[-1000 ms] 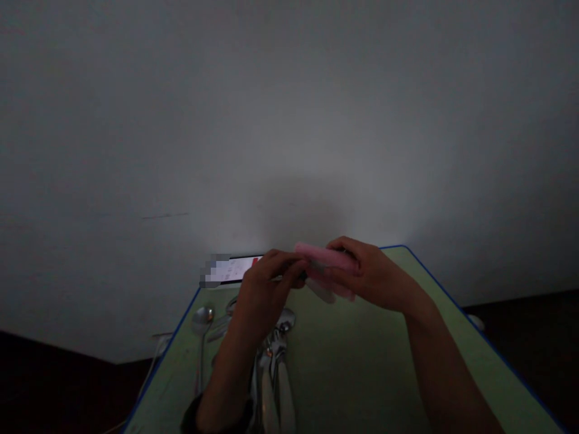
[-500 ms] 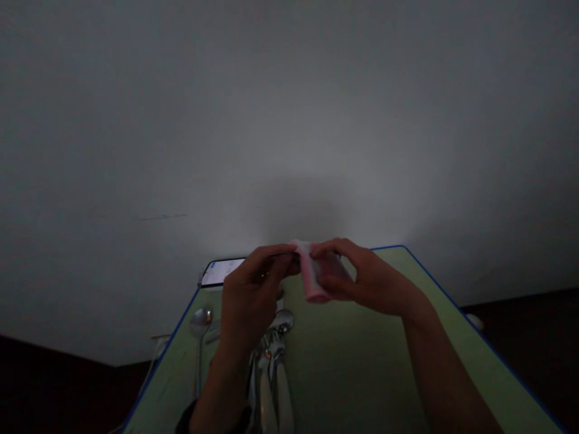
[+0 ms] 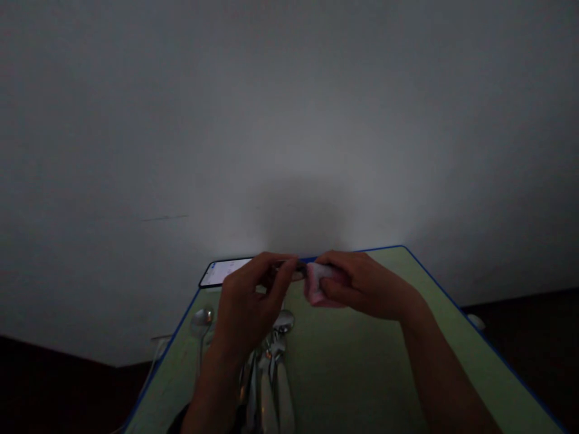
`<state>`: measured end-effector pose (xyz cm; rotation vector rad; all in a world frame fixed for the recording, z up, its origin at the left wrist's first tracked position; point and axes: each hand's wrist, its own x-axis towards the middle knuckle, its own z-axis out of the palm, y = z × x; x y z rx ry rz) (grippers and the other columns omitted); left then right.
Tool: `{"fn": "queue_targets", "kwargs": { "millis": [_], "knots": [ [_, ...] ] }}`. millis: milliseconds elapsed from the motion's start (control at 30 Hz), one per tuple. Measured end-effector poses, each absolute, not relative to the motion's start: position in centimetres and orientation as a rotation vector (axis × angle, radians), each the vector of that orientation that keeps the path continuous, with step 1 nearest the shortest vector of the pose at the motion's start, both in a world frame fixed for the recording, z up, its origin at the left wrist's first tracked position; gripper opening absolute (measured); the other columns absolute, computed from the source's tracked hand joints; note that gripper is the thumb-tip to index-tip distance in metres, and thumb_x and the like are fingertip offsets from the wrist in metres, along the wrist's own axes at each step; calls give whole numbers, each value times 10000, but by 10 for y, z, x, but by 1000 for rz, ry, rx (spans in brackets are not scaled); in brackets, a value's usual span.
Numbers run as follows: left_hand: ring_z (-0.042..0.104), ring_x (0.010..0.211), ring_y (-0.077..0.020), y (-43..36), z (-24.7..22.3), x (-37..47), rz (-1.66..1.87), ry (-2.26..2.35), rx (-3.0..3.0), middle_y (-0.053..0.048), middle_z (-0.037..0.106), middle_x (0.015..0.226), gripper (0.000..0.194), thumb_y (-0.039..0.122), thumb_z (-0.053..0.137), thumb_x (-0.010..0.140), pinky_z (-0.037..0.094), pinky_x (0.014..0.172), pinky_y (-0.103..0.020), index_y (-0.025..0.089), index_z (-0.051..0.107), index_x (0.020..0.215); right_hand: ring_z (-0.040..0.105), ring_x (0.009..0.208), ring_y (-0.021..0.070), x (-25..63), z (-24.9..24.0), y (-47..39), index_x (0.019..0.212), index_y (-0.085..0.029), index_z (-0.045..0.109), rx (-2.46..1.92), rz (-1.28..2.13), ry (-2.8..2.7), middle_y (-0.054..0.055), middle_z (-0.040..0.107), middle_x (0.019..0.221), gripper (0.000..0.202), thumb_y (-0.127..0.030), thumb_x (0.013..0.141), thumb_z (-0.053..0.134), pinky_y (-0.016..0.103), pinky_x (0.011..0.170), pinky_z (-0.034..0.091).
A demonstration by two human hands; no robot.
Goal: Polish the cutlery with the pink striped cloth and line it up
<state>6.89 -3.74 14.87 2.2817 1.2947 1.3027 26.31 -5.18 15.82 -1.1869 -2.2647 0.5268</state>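
My left hand (image 3: 253,298) is closed in a pinch on a thin, dark-shining metal utensil (image 3: 301,265); its kind is hard to make out in the dim light. My right hand (image 3: 362,283) grips a pink and white cloth (image 3: 316,280), bunched against the utensil's right end. Both hands are close together above the far part of the table. Below my left hand lie several pieces of cutlery with pale handles, among them a spoon (image 3: 284,321) and a fork (image 3: 277,346). Another spoon (image 3: 202,317) lies left of my left wrist.
A phone (image 3: 221,272) with a lit screen lies at the table's far left corner. The green table (image 3: 353,374) has a blue edge and stands against a grey wall (image 3: 289,120). A white object (image 3: 476,322) shows beyond the right edge.
The cloth, earlier hanging in a roll, is now bunched in my right hand, which has closed more tightly. Both hands have dropped slightly, and more of the utensil shows between them.
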Motion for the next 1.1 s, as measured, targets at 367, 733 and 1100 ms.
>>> {"fn": "queue_targets", "kwargs": {
  "millis": [367,733,1100],
  "knots": [
    [444,455,-91,-43,147,63,734,1009,2660,39,475,497,342,265,374,901,287,468,-227,182,484,589,466,607,86,261,158,-56,929,-173,602,-1156,718,-2305,-8,594,743,193,-286,797,516,208,558,318],
    [571,579,-148,-37,143,73,931,1072,2638,-43,641,640,310,269,348,904,394,577,-260,181,603,753,414,567,86,253,153,-57,820,-157,534,-1188,588,-2289,6,565,692,274,-386,882,397,235,544,267],
    [581,582,-139,-30,134,67,951,1065,2597,-33,657,668,279,262,394,895,414,578,-230,179,618,750,381,546,87,260,157,-55,806,-161,528,-1281,547,-2366,-1,540,667,238,-382,853,456,238,527,237]
  ]
}}
